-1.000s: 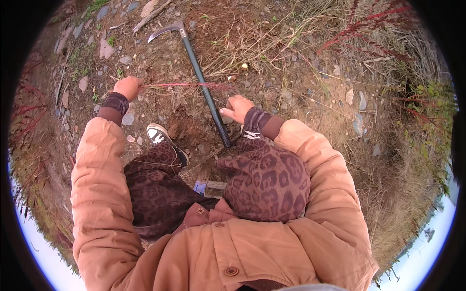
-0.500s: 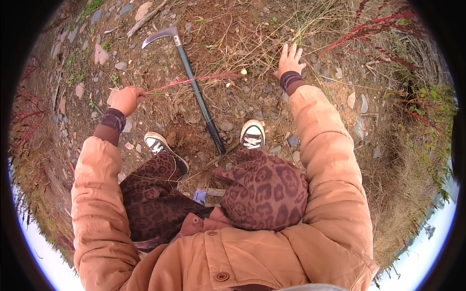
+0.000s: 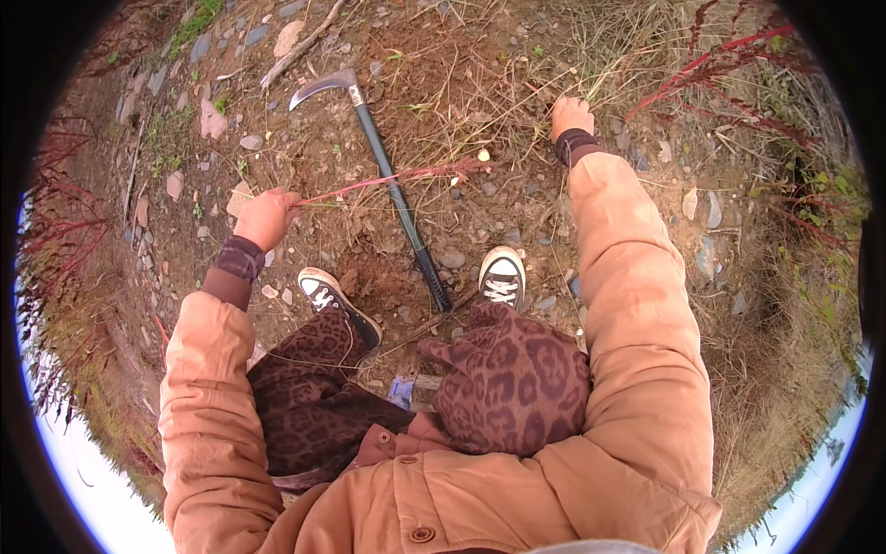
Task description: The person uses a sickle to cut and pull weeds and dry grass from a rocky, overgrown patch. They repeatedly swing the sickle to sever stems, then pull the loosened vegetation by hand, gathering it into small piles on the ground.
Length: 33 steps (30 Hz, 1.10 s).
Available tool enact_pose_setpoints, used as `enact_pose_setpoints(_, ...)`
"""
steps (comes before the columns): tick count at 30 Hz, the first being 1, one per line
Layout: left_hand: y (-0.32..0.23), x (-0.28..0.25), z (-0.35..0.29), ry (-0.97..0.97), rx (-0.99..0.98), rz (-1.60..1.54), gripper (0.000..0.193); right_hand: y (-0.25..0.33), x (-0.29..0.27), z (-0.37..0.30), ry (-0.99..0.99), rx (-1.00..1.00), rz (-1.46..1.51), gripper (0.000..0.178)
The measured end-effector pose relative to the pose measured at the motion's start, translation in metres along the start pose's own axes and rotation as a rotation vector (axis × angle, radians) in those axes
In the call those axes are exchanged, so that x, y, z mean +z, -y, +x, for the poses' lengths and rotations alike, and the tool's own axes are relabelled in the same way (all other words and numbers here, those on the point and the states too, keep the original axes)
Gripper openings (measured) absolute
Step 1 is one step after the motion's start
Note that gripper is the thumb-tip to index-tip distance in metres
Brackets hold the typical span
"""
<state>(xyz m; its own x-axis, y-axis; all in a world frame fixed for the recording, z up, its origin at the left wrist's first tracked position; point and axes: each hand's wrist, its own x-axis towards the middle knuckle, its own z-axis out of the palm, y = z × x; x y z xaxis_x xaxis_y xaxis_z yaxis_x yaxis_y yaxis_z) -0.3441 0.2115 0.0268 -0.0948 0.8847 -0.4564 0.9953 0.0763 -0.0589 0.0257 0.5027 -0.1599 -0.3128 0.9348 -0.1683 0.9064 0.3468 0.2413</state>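
Observation:
On the left, my left hand [image 3: 265, 220] is closed round the end of a thin reddish weed stalk [image 3: 355, 185]. The stalk stretches to the right, across the dark green handle of a sickle [image 3: 395, 198]. That sickle lies on the bare soil between my hands, its curved blade at the far end. Farther out on the right, my right hand [image 3: 572, 117] is curled at the edge of a patch of dry grass [image 3: 604, 78]. Grass stems run out from its fingers, which are partly hidden.
Stones and dry stems litter the soil. A grey stick [image 3: 305, 42] lies at the far left. Red-stemmed weeds [image 3: 711, 69] lean in at the far right. My two sneakers [image 3: 503, 277] stand either side of the sickle's handle end. A small blue-and-white scrap [image 3: 401, 391] lies between my legs.
My right hand has gone from spread fingers to closed on the grass. The left hand keeps hold of the weed stalk. The whole view has shifted slightly, with the ground lower and farther right.

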Motion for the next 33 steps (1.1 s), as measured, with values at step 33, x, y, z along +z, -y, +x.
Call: enact_pose_setpoints(33,-0.001,-0.048,0.001,-0.298,-0.388,-0.109,0.026,-0.001,-0.052,-0.093,-0.309,0.213,1.415,0.031)
